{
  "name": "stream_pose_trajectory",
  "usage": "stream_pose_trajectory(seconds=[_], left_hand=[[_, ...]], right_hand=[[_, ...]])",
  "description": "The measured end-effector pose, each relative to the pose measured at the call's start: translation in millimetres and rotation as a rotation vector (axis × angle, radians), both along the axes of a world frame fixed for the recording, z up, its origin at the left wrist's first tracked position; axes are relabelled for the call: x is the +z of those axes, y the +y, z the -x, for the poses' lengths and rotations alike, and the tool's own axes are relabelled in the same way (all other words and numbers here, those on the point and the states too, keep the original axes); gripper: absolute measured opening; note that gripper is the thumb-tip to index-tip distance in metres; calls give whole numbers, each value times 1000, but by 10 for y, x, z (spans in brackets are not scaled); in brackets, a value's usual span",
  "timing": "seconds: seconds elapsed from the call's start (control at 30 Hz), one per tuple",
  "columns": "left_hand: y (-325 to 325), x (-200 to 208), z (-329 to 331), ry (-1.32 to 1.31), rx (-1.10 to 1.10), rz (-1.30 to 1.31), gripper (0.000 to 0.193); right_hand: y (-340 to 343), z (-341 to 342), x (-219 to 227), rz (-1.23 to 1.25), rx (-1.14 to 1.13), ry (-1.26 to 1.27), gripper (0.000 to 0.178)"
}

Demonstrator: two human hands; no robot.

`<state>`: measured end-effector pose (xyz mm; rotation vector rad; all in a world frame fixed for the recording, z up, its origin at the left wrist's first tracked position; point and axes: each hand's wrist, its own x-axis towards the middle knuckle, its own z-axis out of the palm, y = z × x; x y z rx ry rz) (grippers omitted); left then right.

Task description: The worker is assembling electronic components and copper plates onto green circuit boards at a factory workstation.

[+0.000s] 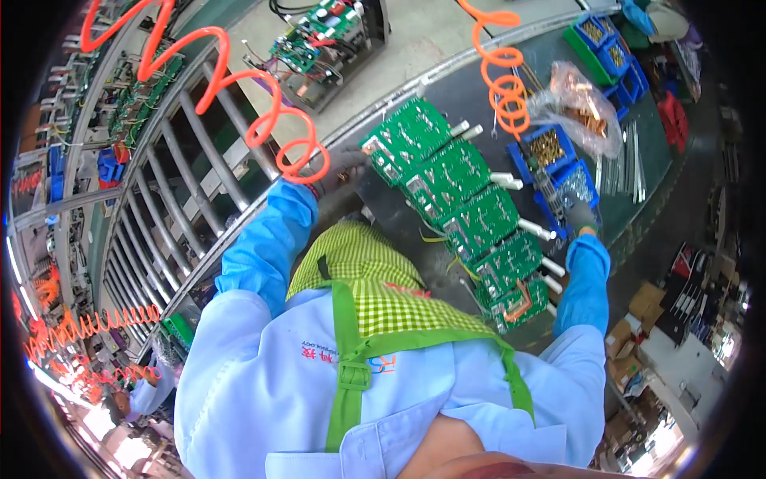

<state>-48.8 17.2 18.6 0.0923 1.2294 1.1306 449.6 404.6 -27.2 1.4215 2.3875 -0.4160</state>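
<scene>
A row of several green circuit boards (459, 203) lies on the dark workbench (638, 172), with white cylindrical parts sticking out along its right side. My left hand (341, 169), in a grey glove, grips the near corner of the topmost green circuit board (408, 134). My right hand (582, 215), also gloved, rests at the edge of a blue bin of small silvery parts (568, 188); its fingertips are hidden. Blue sleeves cover both forearms, and a green checked apron covers my front.
An orange coiled hose (506, 76) hangs over the bench and another orange coiled hose (239, 88) over the roller conveyor (171, 188). A blue bin of brass screws (546, 148), a plastic bag of copper parts (581, 102), more bins (608, 49), an open electronics unit (323, 48). A co-worker (144, 391) stands lower left.
</scene>
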Motion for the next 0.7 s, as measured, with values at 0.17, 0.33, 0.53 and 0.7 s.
stream_pose_trajectory(seconds=[0.17,0.33,0.53,0.7], left_hand=[[-344,-596,117,915,-270,-409,15],[-152,54,4,532,-309,20,17],[50,173,-98,57,14,216,17],[-34,149,3,-29,-27,176,15]], right_hand=[[-60,372,162,109,-126,56,46],[-64,162,-39,-31,-105,24,38],[62,-222,236,-234,-249,203,26],[-540,854,2027,-390,-228,906,23]])
